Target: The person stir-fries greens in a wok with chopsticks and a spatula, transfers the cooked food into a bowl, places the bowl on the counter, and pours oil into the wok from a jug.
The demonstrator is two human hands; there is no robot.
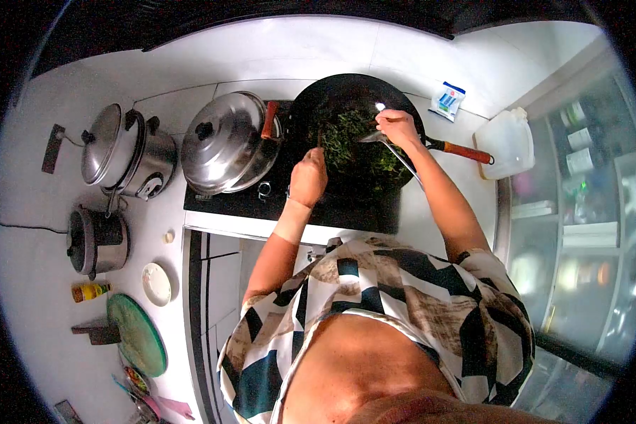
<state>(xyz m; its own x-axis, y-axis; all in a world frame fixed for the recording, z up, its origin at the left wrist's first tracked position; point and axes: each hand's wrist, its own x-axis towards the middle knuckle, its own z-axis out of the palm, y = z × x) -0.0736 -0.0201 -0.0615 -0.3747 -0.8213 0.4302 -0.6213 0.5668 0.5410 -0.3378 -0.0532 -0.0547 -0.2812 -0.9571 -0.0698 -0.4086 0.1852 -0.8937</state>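
Evidently soft, light, likely slippery: chopped dark-green leaves [343, 141] inside round black wok [364, 83]; best scooped from beneath. Left hand [309, 178] and right hand [398, 128], near long-handled silver metal utensil [369, 137]: each grip closed, contents unclear.

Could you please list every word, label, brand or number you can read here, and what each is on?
None can be read with certainty.
Blue-and-white plastic packet: printing too small.
Small yellow container: label too blurred.
Silver metal cooker: panel marks too small.
Black flat-topped stove: edge marks too small.
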